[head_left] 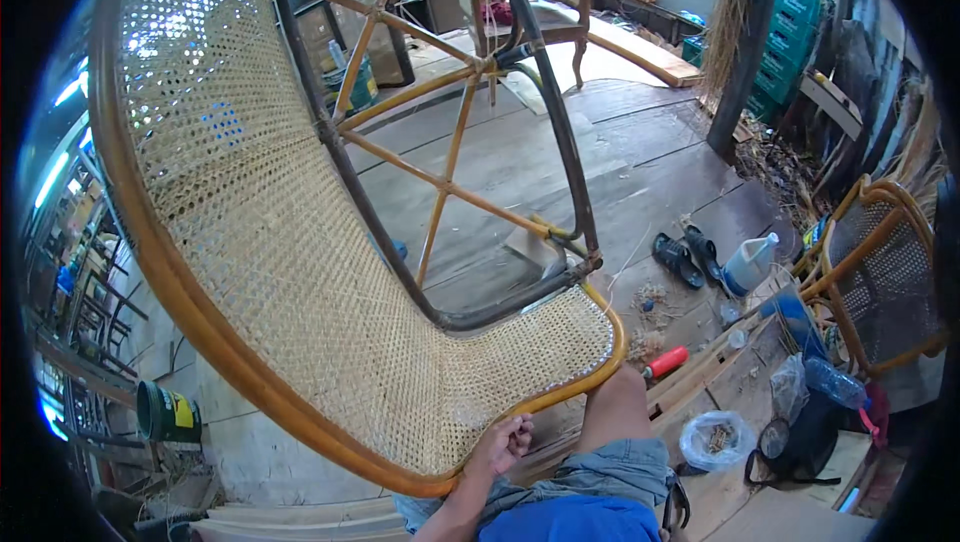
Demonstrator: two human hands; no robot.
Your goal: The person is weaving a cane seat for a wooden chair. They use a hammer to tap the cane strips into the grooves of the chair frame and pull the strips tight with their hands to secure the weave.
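Note:
A large rattan chair frame (190,322) with woven cane webbing (300,252) fills the left and middle, tilted, its lower end by my knee. Dark poles (345,182) and crossed thin rattan braces (440,182) make up its far side. My left hand (508,442) is at the near rim of the chair's lower end, over my lap. Its fingers are curled closed, and whatever they may hold is too small to make out. My right hand is out of view. A red-handled tool (667,362) lies on the floor right of my knee.
To the right are a plastic-lined bowl (717,439) of small pieces, black sandals (678,260), a white jug (750,264), a clear bottle (836,382) and another caned chair (880,272). A wooden armchair (525,2) stands behind; a dark bucket (167,412) sits left.

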